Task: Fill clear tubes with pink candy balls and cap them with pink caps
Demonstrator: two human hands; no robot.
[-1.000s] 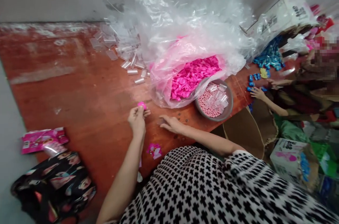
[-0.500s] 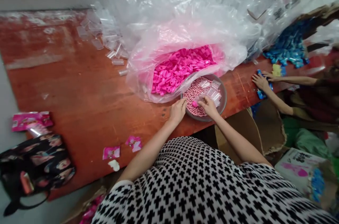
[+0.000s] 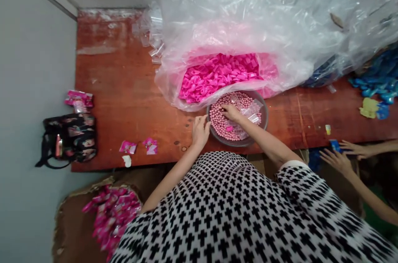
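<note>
A grey bowl (image 3: pixel 265 119) of pink beads (image 3: pixel 218 124) stands in front of me at the table's edge. Clear plastic tubes (image 3: pixel 254 110) lie on the beads at its right side. A bright pink cap (image 3: pixel 229 129) rests among them. My right hand (image 3: pixel 230 112) is in the bowl, fingertips drawn together at the beads; what they hold, if anything, is too small to make out. Just outside the left rim, my left hand (image 3: pixel 200 131) rests with fingers slightly apart and nothing visible in them. Behind the bowl, a plastic bag (image 3: pixel 169 85) gapes open, full of pink caps (image 3: pixel 217 74).
Small pink packets (image 3: pixel 128 147) and a flowered black bag (image 3: pixel 70 136) lie to the left on the red-brown table (image 3: pixel 124 89). Below is a carton (image 3: pixel 66 230) of pink packets. Another person's hands (image 3: pixel 340 161) work at the right, near blue pieces (image 3: pixel 381 74).
My right hand has let go of the pink-capped tube and moved left and up across the beads. My left hand has shifted slightly off the rim. The view has turned left.
</note>
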